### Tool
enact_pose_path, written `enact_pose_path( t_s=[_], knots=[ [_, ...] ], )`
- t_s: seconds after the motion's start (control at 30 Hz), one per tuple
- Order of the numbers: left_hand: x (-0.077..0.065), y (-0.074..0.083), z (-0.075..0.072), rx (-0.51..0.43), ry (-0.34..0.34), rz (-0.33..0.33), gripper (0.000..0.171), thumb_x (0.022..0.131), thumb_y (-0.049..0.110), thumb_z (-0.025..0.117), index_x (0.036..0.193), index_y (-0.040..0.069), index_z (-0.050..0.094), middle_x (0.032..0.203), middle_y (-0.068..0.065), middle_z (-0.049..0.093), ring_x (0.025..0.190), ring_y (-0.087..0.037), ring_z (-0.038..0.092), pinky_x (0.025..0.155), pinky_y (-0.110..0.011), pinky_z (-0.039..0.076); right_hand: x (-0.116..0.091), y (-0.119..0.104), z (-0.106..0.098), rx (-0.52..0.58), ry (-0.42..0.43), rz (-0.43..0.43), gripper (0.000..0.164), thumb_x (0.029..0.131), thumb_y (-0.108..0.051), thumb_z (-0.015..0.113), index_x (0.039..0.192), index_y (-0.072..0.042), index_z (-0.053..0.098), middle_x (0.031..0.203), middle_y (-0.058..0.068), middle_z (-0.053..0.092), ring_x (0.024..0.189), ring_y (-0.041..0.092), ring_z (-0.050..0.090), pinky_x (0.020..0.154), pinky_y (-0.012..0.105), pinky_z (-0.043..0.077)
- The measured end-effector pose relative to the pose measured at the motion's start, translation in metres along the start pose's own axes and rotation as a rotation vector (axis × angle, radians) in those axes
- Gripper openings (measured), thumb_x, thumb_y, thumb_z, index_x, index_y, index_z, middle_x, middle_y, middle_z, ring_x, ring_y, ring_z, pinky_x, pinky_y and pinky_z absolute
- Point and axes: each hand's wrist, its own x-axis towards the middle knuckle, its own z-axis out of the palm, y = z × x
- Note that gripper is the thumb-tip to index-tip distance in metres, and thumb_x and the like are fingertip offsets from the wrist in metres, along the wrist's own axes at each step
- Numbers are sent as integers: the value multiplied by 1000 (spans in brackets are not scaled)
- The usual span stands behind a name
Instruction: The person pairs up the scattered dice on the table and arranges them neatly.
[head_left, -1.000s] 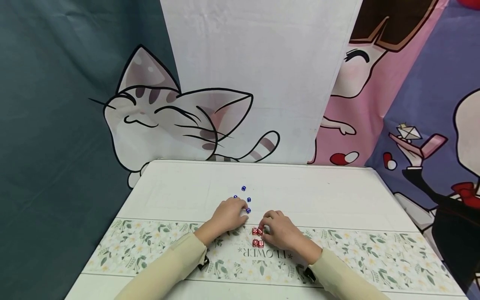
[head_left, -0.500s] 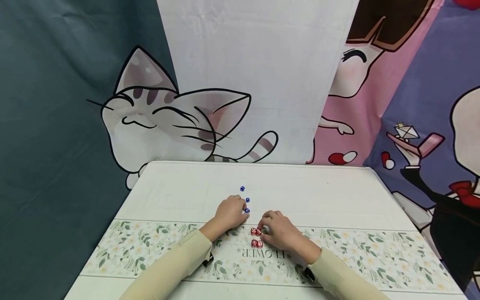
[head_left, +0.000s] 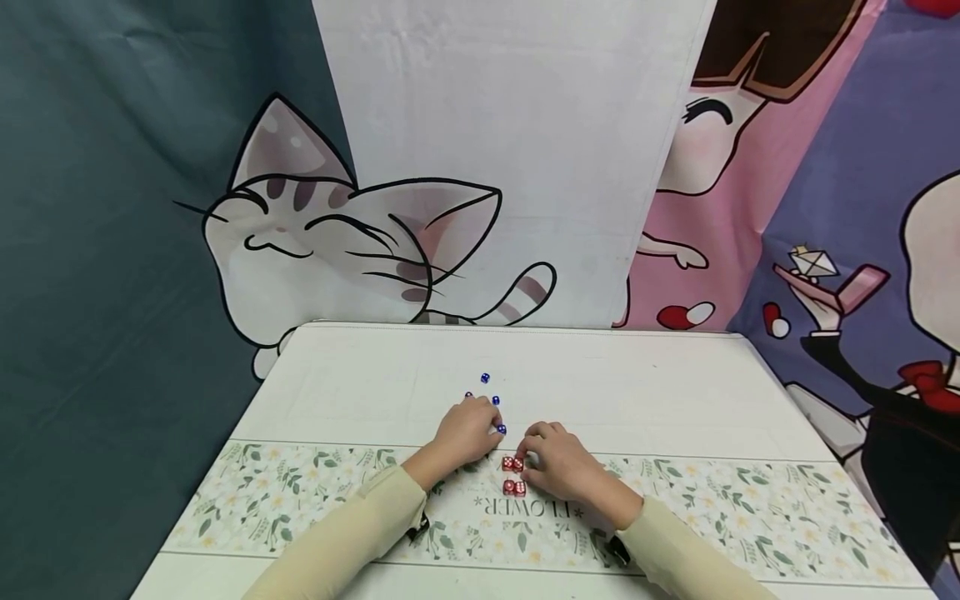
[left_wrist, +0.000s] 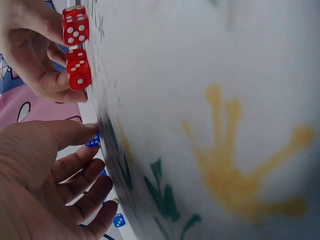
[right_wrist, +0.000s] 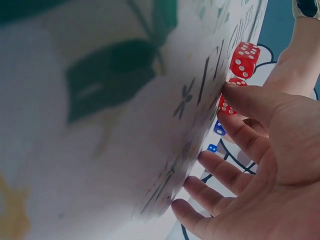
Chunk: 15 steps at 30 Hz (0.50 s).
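Observation:
My left hand pinches a blue die between thumb and index finger, just above the printed band. In the left wrist view the same blue die shows under the thumb tip, the other fingers loosely bent. My right hand holds a red die between thumb and index finger, at the far right of a small two-by-two group. In the right wrist view that red die is partly covered by the thumb. Beside it stands another red die; two more red dice sit nearer me.
Beyond my left hand lie more blue dice: one farthest back, one near the fingertips, and one partly hidden behind the knuckles. The white table has a floral band across it. Printed cloths hang behind.
My left hand has brought its blue die slightly nearer me and to the right, towards the red dice. The right hand and the red dice have stayed in place.

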Motion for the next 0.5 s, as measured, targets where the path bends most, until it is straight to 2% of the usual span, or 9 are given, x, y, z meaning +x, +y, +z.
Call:
enact_pose_path(
  t_s=[0.2, 0.5],
  knots=[
    [-7, 3, 1, -14, 2, 35, 16, 88, 34, 76, 92, 19, 72, 88, 6, 59, 83, -16, 56, 76, -35, 49, 0, 0, 0, 7, -8, 9, 14, 88, -25, 79, 97, -23, 68, 124, 9, 59, 117, 33, 54, 91, 53, 46],
    [-12, 8, 0, -29, -3, 49, 16, 89, 34, 76, 93, 19, 72, 89, 6, 59, 83, -14, 54, 76, -33, 47, -2, 0, -5, 35, -2, -4, 15, 87, -22, 80, 97, -21, 68, 124, 11, 59, 117, 35, 54, 92, 54, 46]
  ],
)
